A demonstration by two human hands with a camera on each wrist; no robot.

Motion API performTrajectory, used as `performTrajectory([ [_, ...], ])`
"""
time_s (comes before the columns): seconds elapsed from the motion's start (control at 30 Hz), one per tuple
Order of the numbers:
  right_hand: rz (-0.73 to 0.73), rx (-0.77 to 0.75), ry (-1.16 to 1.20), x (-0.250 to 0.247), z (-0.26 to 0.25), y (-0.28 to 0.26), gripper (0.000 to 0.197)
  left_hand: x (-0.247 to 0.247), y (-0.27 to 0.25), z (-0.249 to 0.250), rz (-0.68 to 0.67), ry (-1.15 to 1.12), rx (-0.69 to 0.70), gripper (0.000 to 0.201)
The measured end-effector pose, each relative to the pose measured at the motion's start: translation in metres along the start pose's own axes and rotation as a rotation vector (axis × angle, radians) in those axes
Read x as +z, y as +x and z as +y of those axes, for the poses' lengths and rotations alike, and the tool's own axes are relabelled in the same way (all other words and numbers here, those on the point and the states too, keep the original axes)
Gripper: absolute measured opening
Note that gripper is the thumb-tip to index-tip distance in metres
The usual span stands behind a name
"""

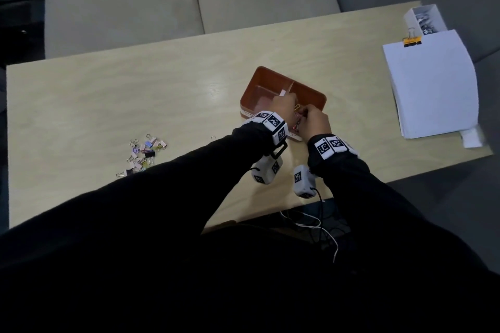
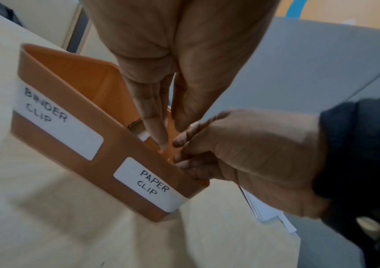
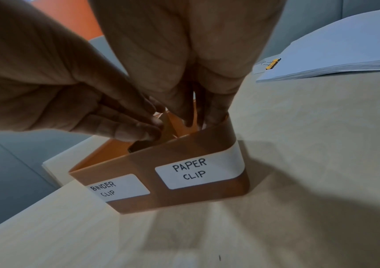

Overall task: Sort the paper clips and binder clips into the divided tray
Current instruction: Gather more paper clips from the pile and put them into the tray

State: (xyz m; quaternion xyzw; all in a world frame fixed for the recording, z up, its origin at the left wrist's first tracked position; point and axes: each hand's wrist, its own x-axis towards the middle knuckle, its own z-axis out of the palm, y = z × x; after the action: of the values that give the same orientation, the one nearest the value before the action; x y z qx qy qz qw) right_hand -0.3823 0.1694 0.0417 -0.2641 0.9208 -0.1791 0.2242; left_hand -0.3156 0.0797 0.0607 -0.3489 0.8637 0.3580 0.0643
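Note:
The orange-brown divided tray (image 1: 259, 81) stands mid-table, its front labelled BINDER CLIP (image 2: 56, 121) and PAPER CLIP (image 3: 196, 170). Both hands meet over its near right part. My left hand (image 1: 284, 105) points straight fingers (image 2: 154, 125) down beside the divider. A pale clip (image 1: 282, 93) lies at their tips and a dark clip (image 3: 139, 146) sits below in the binder side. My right hand (image 1: 313, 121) reaches into the paper clip side with curled fingers (image 2: 184, 156), pinching pink paper clips (image 1: 297, 124). A yellow paper clip (image 1: 297, 107) shows between the hands. Loose binder clips (image 1: 143, 153) lie far left.
A stack of white paper (image 1: 433, 84) with a yellow binder clip (image 1: 411, 40) lies at the right of the table (image 1: 135, 94). A white box (image 1: 424, 19) of clips stands behind it. Sofa cushions (image 1: 121, 3) run along the far edge.

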Motion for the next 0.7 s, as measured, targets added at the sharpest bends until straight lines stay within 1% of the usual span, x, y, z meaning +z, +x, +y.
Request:
performTrajectory([
  [0.1,0.044,-0.057,-0.003,0.002,-0.004,-0.001,0.021,-0.004,-0.007,-0.011,0.050,-0.040,0.003,0.021],
  [0.17,0.088,-0.125,-0.024,0.003,-0.010,-0.004,0.018,-0.009,-0.013,-0.020,0.066,-0.071,-0.008,0.015],
  [0.27,0.162,-0.287,0.018,0.005,-0.023,-0.010,0.015,-0.017,-0.024,-0.040,0.095,-0.105,-0.040,0.012],
  [0.33,0.172,-0.393,0.071,0.008,-0.034,-0.015,0.014,-0.023,-0.033,-0.058,0.116,-0.083,-0.051,0.012],
  [0.4,0.124,-0.480,0.082,0.015,-0.045,-0.021,0.013,-0.028,-0.041,-0.078,0.126,-0.057,-0.068,0.011],
  [0.5,0.001,-0.568,0.034,0.032,-0.057,-0.032,0.012,-0.036,-0.056,-0.109,0.137,-0.031,-0.134,0.014],
  [0.63,-0.133,-0.689,-0.065,0.061,-0.064,-0.047,0.009,-0.039,-0.080,-0.155,0.101,-0.028,-0.208,0.012],
  [0.7,-0.243,-0.711,-0.128,0.079,-0.064,-0.056,0.007,-0.036,-0.094,-0.178,0.071,-0.016,-0.262,0.009],
])
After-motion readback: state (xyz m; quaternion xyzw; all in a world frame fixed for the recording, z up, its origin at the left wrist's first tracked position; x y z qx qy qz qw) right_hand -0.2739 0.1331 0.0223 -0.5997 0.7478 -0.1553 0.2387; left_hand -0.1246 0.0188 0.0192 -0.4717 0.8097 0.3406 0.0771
